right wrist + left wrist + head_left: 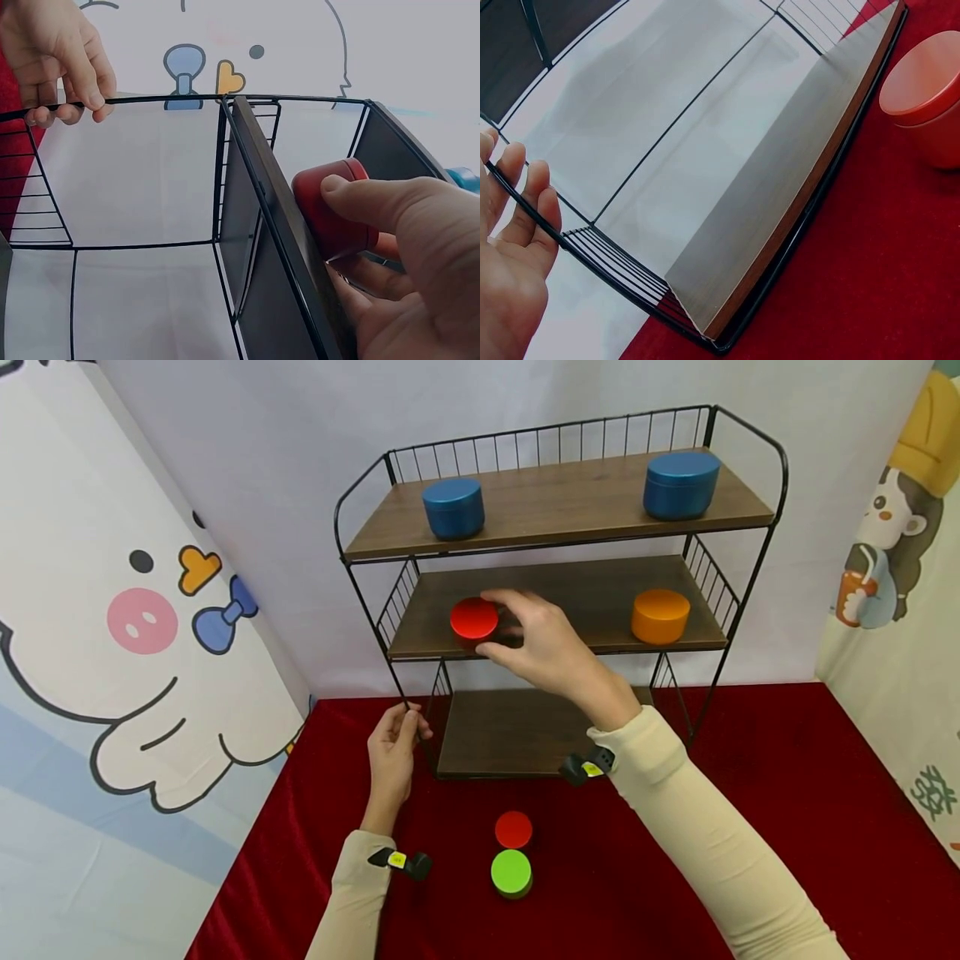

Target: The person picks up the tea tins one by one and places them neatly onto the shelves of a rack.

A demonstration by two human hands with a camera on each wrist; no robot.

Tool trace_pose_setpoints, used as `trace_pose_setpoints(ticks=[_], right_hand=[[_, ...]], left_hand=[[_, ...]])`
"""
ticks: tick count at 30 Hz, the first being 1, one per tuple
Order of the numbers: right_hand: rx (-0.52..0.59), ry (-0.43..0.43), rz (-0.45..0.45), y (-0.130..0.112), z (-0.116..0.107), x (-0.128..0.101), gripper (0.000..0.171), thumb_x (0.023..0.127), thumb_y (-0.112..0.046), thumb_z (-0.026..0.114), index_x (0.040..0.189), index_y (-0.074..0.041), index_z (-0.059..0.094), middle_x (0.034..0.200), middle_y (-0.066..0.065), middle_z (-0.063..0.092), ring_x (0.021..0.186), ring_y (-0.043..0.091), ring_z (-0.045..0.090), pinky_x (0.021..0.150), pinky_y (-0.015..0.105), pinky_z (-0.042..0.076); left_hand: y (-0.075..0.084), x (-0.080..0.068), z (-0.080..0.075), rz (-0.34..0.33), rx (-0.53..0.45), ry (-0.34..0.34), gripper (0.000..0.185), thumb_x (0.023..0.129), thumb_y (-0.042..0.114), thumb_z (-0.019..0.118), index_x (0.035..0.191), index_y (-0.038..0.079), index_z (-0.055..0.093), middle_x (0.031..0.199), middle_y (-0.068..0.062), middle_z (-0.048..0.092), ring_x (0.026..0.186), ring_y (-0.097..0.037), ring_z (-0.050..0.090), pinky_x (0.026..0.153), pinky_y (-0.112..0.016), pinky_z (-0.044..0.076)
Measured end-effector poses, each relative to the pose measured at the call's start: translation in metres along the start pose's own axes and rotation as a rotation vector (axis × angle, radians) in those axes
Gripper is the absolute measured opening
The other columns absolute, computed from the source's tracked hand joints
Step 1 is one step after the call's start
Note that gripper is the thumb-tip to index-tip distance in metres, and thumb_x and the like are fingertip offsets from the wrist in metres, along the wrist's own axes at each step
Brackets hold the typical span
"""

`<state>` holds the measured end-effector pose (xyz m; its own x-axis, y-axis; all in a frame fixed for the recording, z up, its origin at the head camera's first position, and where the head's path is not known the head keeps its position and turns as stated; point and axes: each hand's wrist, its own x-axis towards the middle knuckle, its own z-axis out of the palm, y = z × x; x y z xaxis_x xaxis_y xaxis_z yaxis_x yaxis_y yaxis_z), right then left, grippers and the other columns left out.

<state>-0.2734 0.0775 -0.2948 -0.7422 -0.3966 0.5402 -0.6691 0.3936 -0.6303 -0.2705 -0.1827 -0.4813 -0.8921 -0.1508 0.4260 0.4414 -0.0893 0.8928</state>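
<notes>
A round red tin point(474, 620) is at the left front of the rack's middle shelf point(555, 602). My right hand point(551, 647) holds this tin from its right side, thumb toward the front. Seen from the right wrist, the red tin point(334, 214) is right at the shelf's wooden edge point(281, 195), with the thumb across it and the other fingers partly hidden behind it. Lower down, my left hand point(392, 747) grips the rack's thin black front-left post, and the left wrist view shows the fingers point(536, 187) curled around that post point(592, 262).
Two blue tins point(453, 510) point(681, 487) stand on the top shelf point(562, 497). An orange tin point(660, 617) sits at the middle shelf's right. Before the rack, another red tin point(513, 831) and a green tin point(512, 873) stand on the red cloth point(600, 877).
</notes>
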Motion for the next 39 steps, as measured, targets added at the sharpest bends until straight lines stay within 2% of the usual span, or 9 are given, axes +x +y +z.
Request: trace_pose_setpoints(ticks=[23,26,30,32,39], right_hand=[[-0.011,-0.065,0.105,-0.0044,-0.0043,0.0016,0.064,0.094,-0.014,0.078,0.148,0.002,0.048,0.141,0.021,0.055,0.116,0.032,0.068,0.098,0.039,0.059],[-0.008,-0.082,0.135,-0.0048,-0.0046,0.0019,0.064,0.095,-0.015,0.077,0.149,0.001,0.047,0.142,0.021,0.055,0.117,0.032,0.068,0.099,0.039,0.058],[-0.001,-0.099,0.161,-0.0049,-0.0049,0.0025,0.064,0.096,-0.017,0.075,0.15,0.0,0.046,0.143,0.02,0.055,0.119,0.031,0.068,0.099,0.039,0.058],[0.007,-0.104,0.172,-0.0049,-0.0052,0.0025,0.064,0.096,-0.017,0.075,0.15,0.0,0.046,0.144,0.019,0.055,0.12,0.03,0.067,0.099,0.039,0.058],[0.032,-0.12,0.204,-0.003,-0.0057,0.0026,0.064,0.096,-0.016,0.075,0.151,-0.001,0.045,0.146,0.018,0.056,0.121,0.03,0.067,0.099,0.039,0.058]], left_hand=[[0.0021,-0.0001,0.0001,0.001,-0.001,0.0,0.013,0.106,0.014,0.058,0.111,0.007,0.067,0.087,-0.003,0.066,0.077,-0.012,0.066,0.074,-0.022,0.059],[0.0025,-0.0003,0.0001,-0.003,0.0,0.002,0.016,0.107,0.014,0.058,0.113,0.002,0.066,0.087,-0.002,0.066,0.077,-0.012,0.066,0.074,-0.022,0.059],[0.0021,-0.0001,0.0001,-0.002,-0.007,0.002,0.03,0.107,0.014,0.057,0.118,-0.014,0.059,0.087,-0.001,0.066,0.076,-0.011,0.066,0.074,-0.022,0.059],[0.0015,-0.0002,0.0002,0.0,-0.009,0.001,0.034,0.107,0.013,0.057,0.12,-0.019,0.055,0.087,-0.001,0.066,0.076,-0.011,0.066,0.074,-0.022,0.059],[-0.0007,-0.0002,0.0,0.001,-0.01,0.0,0.031,0.107,0.013,0.057,0.118,-0.015,0.058,0.087,-0.002,0.066,0.077,-0.011,0.066,0.075,-0.022,0.06]])
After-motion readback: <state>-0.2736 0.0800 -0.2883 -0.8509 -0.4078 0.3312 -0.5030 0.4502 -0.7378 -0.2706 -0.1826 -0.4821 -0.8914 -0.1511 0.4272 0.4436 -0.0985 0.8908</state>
